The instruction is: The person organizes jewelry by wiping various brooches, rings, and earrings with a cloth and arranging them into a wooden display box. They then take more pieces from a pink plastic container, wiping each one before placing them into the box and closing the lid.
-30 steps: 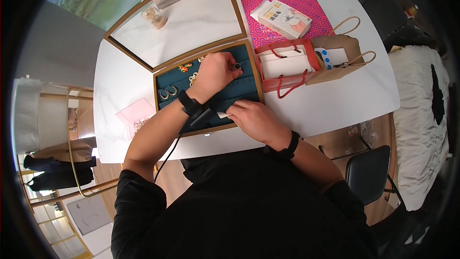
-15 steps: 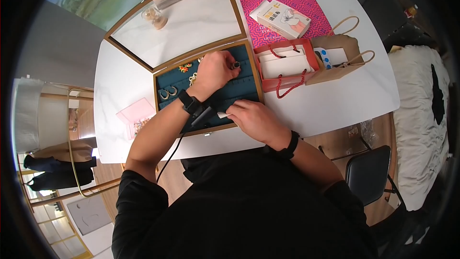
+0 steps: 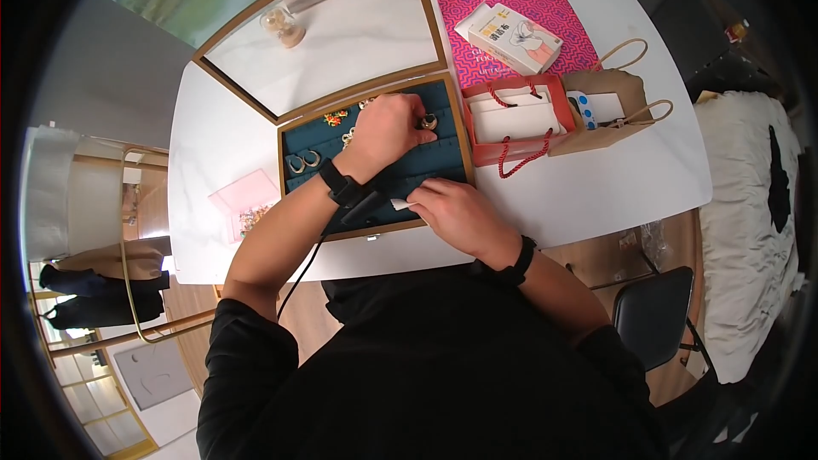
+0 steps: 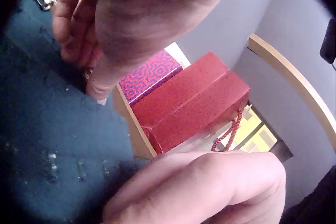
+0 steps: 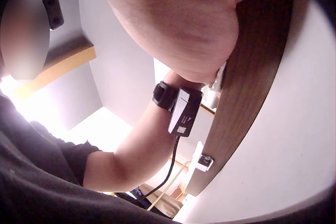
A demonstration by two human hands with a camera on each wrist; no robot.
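In the head view, my left hand (image 3: 385, 135) reaches over the teal lining of a wooden jewellery box (image 3: 471, 152) and pinches a small gold hoop (image 3: 429, 122) near the box's right side. Nearer the front edge, my right hand (image 3: 460, 215) holds a small white cloth (image 3: 401, 204) with bent fingers. Hoop earrings (image 3: 296, 164) and an orange-red piece (image 3: 336, 118) lie in the box's left part. The left wrist view shows my left hand (image 4: 126, 29) above my right hand (image 4: 210, 187). My right hand (image 5: 178, 24) hides its fingertips in the right wrist view.
The box's glass lid (image 3: 324, 43) stands raised behind. Right of the box are a red bag (image 3: 520, 119) and a brown paper bag (image 3: 605, 132); behind them a white carton (image 3: 515, 38) lies on a pink patterned sheet (image 3: 558, 4). A pink case (image 3: 243, 196) sits left.
The head view has shifted slightly, so the box and bags appear a little further right. Both hands keep nearly the same places, and more of the hoop shows at my left fingertips.
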